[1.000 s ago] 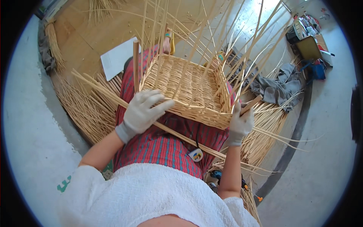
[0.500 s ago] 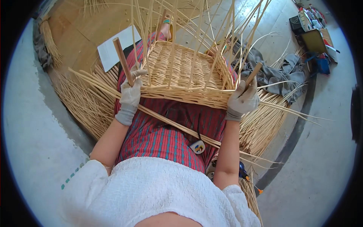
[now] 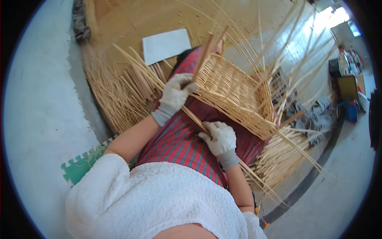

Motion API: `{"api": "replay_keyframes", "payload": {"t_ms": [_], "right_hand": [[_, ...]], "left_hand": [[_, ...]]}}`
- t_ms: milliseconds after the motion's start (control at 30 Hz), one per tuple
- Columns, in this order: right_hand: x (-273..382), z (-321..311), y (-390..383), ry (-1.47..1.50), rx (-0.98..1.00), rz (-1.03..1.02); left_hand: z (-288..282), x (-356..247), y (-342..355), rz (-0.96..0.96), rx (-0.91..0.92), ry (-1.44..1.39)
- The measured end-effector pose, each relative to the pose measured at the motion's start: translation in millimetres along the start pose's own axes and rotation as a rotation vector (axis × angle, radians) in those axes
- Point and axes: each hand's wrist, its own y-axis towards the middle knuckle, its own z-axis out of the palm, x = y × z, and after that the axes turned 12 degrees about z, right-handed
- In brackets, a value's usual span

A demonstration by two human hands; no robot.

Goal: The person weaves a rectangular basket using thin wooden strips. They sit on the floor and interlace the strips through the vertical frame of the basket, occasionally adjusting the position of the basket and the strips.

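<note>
A shallow woven wicker basket (image 3: 234,107) rests tilted over my legs, its right end lower in view. Tall thin stakes rise from its sides, and thick wooden sticks stand at its corners. My gloved left hand (image 3: 178,91) is closed at the near left corner, its fingers on the rim by the foot of the corner stick (image 3: 202,59). Lower down, over my lap, my gloved right hand (image 3: 219,138) closes around long pale wicker rods (image 3: 192,116). These pass beneath the basket from upper left to lower right.
Bundles of wicker (image 3: 109,85) and short thick sticks (image 3: 137,83) lie at left, with more wicker (image 3: 280,157) at right. A white board (image 3: 167,44) lies beyond my legs. Grey cloth (image 3: 320,113), boxes (image 3: 348,87) and a green foam mat (image 3: 79,167) are farther out.
My right hand has left the basket's right corner and moved down and left onto the rods over my lap. The basket has turned, its right end dropping. My left hand stays at its corner.
</note>
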Motion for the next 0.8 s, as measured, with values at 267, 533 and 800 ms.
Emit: {"api": "replay_keyframes", "payload": {"t_ms": [267, 533, 800], "right_hand": [[-27.0, -51.3, -19.1, -0.101, -0.422, 0.163], [8.7, -22.4, -25.3, 1.372, 0.030, 0.456], [96.2, -10.0, 13.9, 0.900, 0.159, -0.398]], "left_hand": [[-124.6, -45.8, 28.9, 0.577, 0.517, 1.116], [-84.6, -62.2, 18.7, 0.640, 0.495, 0.729], [-44.4, -30.7, 1.6, 0.227, -0.174, 0.364]]}}
